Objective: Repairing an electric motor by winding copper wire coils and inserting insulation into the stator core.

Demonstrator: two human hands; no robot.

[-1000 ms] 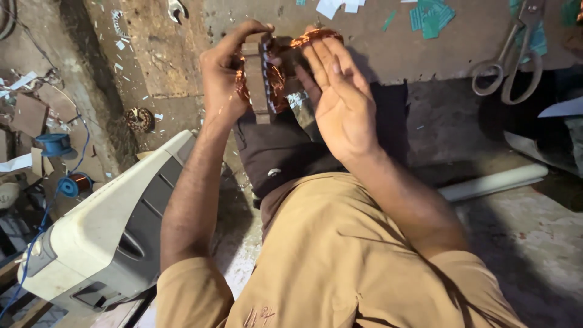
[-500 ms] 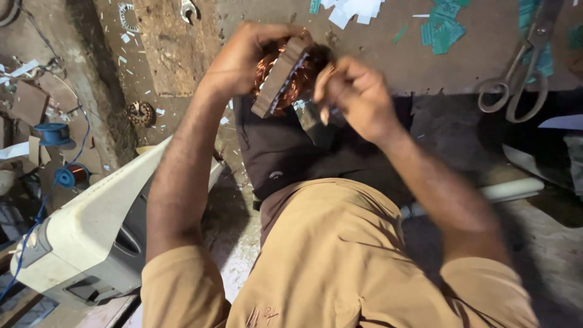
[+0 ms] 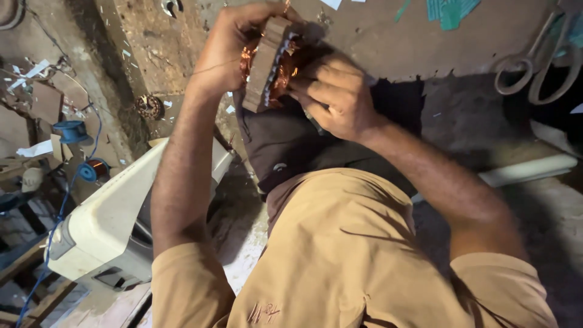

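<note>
I see the left hand (image 3: pixel 228 51) wrapped over the top of a motor stator (image 3: pixel 270 64), a grey laminated block with copper winding (image 3: pixel 285 73) bulging out of it, held up in front of the chest and just above the dark cloth (image 3: pixel 285 140) over the lap; its fingers are curled tight round the block's far edge. The right hand (image 3: pixel 337 97) presses in from the other side, fingers bunched together against the copper, though I cannot tell whether they pinch a strand or a small tool, since the tips are buried in the coil. My worry is the fine wire: it looks thin and springy, and a hard tug or a slip of those bunched fingers could, I judge, kink a turn, scrape its coating or pull a loop loose from its slot. The block also hangs unsupported, so a loosening left grip could let it drop onto the lap or the rough floor (image 3: pixel 473 121). Scissors (image 3: pixel 540 67) lie well apart to the right, a pale machine casing (image 3: pixel 115 212) sits near the left elbow, and blue wire spools (image 3: pixel 70 130) rest farther left, none within easy reach
</note>
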